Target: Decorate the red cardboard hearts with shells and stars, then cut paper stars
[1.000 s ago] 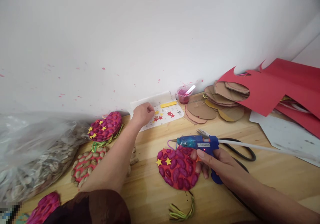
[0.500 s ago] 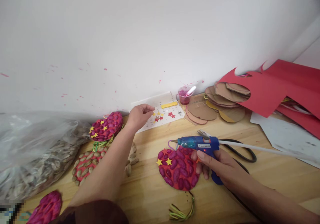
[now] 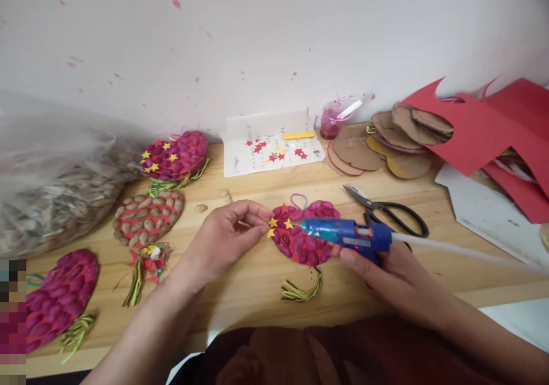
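Glue gun (image 3: 321, 230) — gripped in right hand (image 3: 388, 276); left hand (image 3: 229, 241) pinches 1 yellow star (image 3: 270, 233).

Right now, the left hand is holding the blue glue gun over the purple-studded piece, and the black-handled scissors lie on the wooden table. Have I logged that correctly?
Wrong hand: the head view shows the right hand holding the blue glue gun over the purple-studded piece. The black-handled scissors do lie on the wooden table.
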Available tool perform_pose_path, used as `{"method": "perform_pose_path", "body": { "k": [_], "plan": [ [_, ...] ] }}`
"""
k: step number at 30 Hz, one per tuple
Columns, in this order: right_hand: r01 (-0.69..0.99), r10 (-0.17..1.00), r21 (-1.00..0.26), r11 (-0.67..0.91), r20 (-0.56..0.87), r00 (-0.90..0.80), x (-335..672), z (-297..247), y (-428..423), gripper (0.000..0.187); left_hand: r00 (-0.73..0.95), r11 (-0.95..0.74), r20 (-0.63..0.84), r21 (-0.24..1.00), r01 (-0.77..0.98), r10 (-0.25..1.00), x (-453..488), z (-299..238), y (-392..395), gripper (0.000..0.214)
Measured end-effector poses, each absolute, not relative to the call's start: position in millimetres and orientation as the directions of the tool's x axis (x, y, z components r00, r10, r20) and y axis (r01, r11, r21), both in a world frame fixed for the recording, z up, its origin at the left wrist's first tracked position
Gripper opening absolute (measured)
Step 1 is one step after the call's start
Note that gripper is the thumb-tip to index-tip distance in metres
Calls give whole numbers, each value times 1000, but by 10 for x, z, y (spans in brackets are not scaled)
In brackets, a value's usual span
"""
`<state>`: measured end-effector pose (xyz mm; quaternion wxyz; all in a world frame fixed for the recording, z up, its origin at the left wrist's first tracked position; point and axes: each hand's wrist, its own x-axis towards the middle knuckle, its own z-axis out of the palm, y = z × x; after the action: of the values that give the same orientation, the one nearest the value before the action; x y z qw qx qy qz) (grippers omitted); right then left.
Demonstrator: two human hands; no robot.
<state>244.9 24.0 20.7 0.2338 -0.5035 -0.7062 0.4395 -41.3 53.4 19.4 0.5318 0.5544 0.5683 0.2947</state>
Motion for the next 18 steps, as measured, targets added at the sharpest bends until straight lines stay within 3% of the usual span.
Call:
{"method": "perform_pose_path", "body": {
  "k": [5, 10, 18],
  "plan": [
    [658, 896, -697, 286, -49, -441, 2415, 304, 46, 23, 219, 192, -271, 926, 325, 937, -449, 75, 521, 30],
    [662, 872, -631, 404, 46, -488, 2310, 316, 55, 24, 248, 191, -268, 937, 294, 931, -480, 36, 476, 29],
    [688, 885, -650, 322, -51, -462, 2228, 306, 72, 26, 281, 196, -274, 941, 274, 920, -418, 34, 441, 25]
  ]
}}
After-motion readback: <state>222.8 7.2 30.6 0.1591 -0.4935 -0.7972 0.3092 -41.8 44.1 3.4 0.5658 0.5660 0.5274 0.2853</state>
